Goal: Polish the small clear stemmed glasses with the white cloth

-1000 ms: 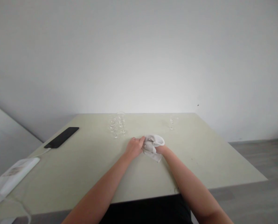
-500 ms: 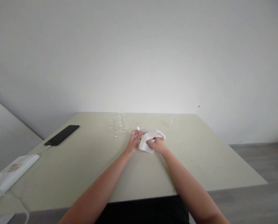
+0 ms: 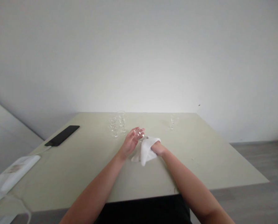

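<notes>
My left hand (image 3: 130,140) is closed around the bowl of a clear stemmed glass (image 3: 139,133), which lies tilted on its side with its foot end toward the cloth. A white cloth (image 3: 148,151) hangs in folds from my right hand (image 3: 158,148), whose fingers are mostly hidden inside it. The cloth meets the stem end of the glass, so the foot is covered. Several clear stemmed glasses (image 3: 121,119) stand together beyond my left hand. Another stemmed glass (image 3: 172,122) stands alone beyond my right hand.
The pale table (image 3: 199,161) reaches back to a white wall (image 3: 148,56). On the left lie a black phone-like slab (image 3: 62,135) with a white cable and a white device (image 3: 15,174). Grey floor (image 3: 257,155) shows past the right edge.
The held glass has tipped from near upright onto its side, its stem end toward my right hand. The cloth has moved nearer to me and now wraps that end.
</notes>
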{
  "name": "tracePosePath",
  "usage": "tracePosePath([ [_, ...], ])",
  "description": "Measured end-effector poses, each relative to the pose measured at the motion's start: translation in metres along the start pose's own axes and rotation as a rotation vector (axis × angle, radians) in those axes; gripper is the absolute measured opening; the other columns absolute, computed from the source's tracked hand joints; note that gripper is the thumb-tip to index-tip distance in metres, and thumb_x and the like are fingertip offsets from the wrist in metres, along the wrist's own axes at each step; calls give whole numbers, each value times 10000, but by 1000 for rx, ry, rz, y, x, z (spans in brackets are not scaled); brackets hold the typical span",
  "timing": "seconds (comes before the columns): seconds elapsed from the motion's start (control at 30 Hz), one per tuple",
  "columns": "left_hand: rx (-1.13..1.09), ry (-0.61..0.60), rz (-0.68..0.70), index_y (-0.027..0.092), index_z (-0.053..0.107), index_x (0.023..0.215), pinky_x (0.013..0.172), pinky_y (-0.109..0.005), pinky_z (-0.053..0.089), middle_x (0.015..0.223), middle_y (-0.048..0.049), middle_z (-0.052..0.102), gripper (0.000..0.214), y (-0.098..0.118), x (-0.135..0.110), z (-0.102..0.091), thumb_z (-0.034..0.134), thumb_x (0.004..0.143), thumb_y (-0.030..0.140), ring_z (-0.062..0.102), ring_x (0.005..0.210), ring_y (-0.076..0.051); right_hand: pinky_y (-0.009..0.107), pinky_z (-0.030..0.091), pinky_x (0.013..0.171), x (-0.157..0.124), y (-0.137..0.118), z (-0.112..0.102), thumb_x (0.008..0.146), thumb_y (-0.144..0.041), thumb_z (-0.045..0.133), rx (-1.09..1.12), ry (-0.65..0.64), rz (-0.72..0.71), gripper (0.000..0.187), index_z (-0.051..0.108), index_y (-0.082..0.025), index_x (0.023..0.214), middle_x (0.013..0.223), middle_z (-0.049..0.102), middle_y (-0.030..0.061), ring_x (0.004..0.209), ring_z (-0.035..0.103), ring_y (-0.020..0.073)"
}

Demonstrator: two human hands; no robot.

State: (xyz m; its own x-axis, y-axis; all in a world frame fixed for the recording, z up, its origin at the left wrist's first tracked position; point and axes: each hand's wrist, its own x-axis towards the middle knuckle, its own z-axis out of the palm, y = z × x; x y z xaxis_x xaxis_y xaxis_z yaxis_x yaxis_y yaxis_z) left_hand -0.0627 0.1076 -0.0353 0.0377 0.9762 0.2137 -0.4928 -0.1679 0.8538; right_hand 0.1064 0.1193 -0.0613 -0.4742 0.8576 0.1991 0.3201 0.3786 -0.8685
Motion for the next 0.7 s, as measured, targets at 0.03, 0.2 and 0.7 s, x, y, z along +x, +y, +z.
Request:
tracePosePath([
  [0.03, -9, -16, 4, 194, 611, 1098, 864, -346, 513, 1160, -87, 652, 552, 1, 0, 0, 727, 728, 586, 639, 984, -188, 337, 548, 815, 0, -2, 0, 905, -358, 491, 35, -10, 26, 281, 710, -183, 929, 905, 740, 63, 919, 673, 230],
  [0.2, 180, 105, 78, 163, 656, 1090, 753, -257, 496, 992, -46, 671, 555, -1, 3, -3, 816, 663, 480, 627, 855, -139, 368, 481, 964, 2, -12, 2, 831, -344, 603, -130, 58, 27, 176, 695, -206, 888, 1016, 731, 64, 1030, 637, 245],
  [0.7, 134, 22, 71, 178, 606, 1128, 793, -284, 496, 1041, -68, 667, 601, -1, 3, -4, 829, 649, 465, 648, 902, -167, 369, 486, 927, 5, -20, 0, 838, -409, 623, -315, 123, 80, 253, 707, -202, 959, 1039, 729, 93, 980, 655, 259],
])
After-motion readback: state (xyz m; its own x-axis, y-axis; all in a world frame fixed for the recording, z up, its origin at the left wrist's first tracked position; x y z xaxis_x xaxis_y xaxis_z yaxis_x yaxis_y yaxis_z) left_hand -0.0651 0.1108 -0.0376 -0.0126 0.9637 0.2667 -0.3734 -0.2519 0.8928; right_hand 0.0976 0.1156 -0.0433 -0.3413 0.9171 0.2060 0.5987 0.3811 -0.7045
